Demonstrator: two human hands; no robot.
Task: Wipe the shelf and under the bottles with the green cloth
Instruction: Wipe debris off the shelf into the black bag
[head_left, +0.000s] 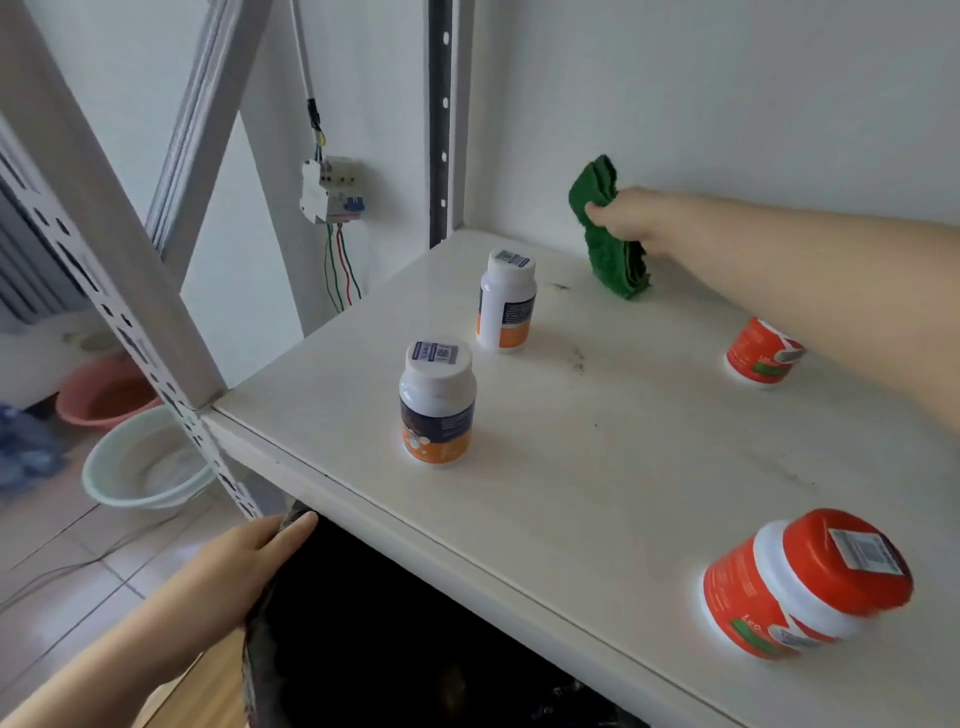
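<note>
The right hand (631, 218) is at the back of the shelf (597, 457), close to the wall. Its fingers are curled tight round the cloth (605, 228), which is bunched and sticks out above and below the fist. The cloth's lower end hangs down to the shelf (whether it quite touches, I cannot tell). The left hand (249, 561) is below the shelf's front edge, near its left corner, fingers straight and together, holding nothing, its fingertips against a dark thing (389, 623) under the shelf. Four containers stand upright on the shelf, all apart from one another and from the cloth. The front bottle (437, 410), white-capped with a navy and orange label, is in the shelf's left half, and the back bottle (506, 301), its like, stands farther back, nearer the cloth. The front jar (805, 582), red-lidded, is by the shelf's front edge at the right, and the back jar (761, 353) is farther back, its top hidden by the right forearm. Dark specks (576, 358) lie mid-shelf. Left of the shelf, a breaker box (332, 189) hangs on the wall, and a white basin (145, 462) and a pink basin (98, 389) sit on the floor.
</note>
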